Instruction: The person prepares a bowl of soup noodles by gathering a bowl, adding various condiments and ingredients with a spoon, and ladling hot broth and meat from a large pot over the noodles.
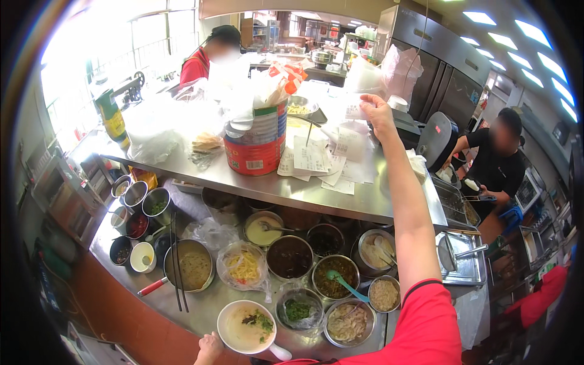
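My right hand point(378, 113) is raised above the steel shelf point(255, 187) and pinches a paper slip point(356, 111) between thumb and fingers. Under it, more printed slips point(314, 155) lie in an overlapping pile, with a thin metal spike standing among them. My left hand point(211, 347) is at the bottom, beside the rim of a white handled bowl point(246, 326); whether it touches the bowl is hard to tell. Inside the bowl are a pale layer, chopped greens and something dark. A steel bowl of chopped greens point(297, 310), partly wrapped in plastic, sits to its right.
A pan point(189, 264) with dark chopsticks point(175, 262) across it stands left, among several containers of sauces and toppings. A large red tin point(255, 150) stands on the shelf. One co-worker point(196, 64) is behind the shelf; another point(495, 155) works at right beside wire baskets point(451, 198).
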### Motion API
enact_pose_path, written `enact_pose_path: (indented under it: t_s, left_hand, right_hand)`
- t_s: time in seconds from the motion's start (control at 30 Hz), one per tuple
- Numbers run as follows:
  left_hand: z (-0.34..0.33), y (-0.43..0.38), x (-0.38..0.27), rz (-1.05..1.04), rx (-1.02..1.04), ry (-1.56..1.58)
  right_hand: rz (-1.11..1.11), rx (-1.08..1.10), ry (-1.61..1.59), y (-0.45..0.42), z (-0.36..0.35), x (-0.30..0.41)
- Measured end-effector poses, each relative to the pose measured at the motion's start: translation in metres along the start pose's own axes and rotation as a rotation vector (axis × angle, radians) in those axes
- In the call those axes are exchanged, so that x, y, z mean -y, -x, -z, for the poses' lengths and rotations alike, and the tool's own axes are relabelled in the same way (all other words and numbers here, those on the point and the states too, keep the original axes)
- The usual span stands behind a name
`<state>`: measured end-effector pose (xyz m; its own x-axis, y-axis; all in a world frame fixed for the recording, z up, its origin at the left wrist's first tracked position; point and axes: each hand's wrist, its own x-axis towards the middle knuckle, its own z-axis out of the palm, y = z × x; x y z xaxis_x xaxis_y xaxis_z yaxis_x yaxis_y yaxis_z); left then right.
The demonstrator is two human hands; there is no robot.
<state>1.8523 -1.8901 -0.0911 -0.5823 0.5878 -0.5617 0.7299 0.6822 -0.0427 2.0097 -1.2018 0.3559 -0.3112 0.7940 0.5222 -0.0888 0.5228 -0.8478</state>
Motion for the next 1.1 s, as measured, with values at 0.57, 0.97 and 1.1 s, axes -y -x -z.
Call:
enact_pose_path:
  t_s: [0.57,0.97,1.1]
  left_hand:
    - [0.030,0.018,-0.014,-0.036,0.016,-0.060]
    - [-0.008,-0.037,0.022,-0.353,-0.102,-0.169]
    - [-0.043,-0.064,0.085,-0.741,-0.583,-0.370]
  right_hand:
    - [0.052,0.064,0.876,0.009,0.005,-0.010]
    - [-0.105,0.570,-0.035,0.359,0.020,0.110]
    - [-0.679,0.270,-0.385,0.554,0.048,0.087]
